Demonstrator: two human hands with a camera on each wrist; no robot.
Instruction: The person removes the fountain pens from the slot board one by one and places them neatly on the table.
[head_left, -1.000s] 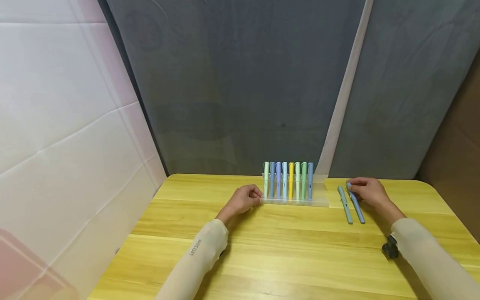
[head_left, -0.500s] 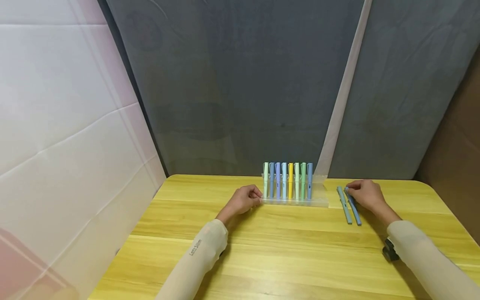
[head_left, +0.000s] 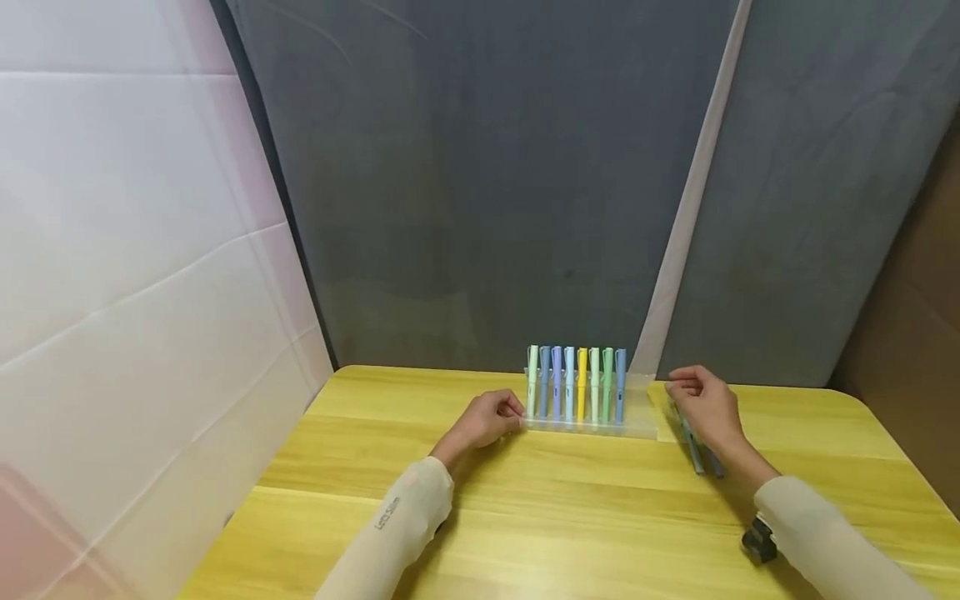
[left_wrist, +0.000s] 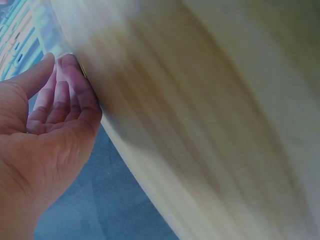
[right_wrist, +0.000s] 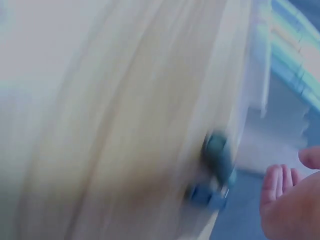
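A clear plastic pen rack [head_left: 640, 407] stands toward the back of the table, with several capped pens upright in a row, among them a yellow pen [head_left: 582, 385]. My left hand [head_left: 483, 419] pinches the rack's left front corner between thumb and fingertips. To the right of the rack, my right hand [head_left: 705, 410] is over two pens lying on the table, its fingers loosely bent with nothing between them. Its palm partly hides the grey-green pen [head_left: 693, 454] and the blue pen [head_left: 717, 467]. In the right wrist view both pens appear blurred, apart from the hand.
The wooden table [head_left: 555, 533] runs up to a grey cloth [head_left: 480, 208] behind the rack. White panels [head_left: 135, 208] stand on the left and a brown surface [head_left: 922, 308] on the right. The rack's right end holds no pens.
My right hand has slid the blue pen closer beside the grey-green one, let it go and moved left over both. My left hand stays at the rack. The head view has tilted up slightly.
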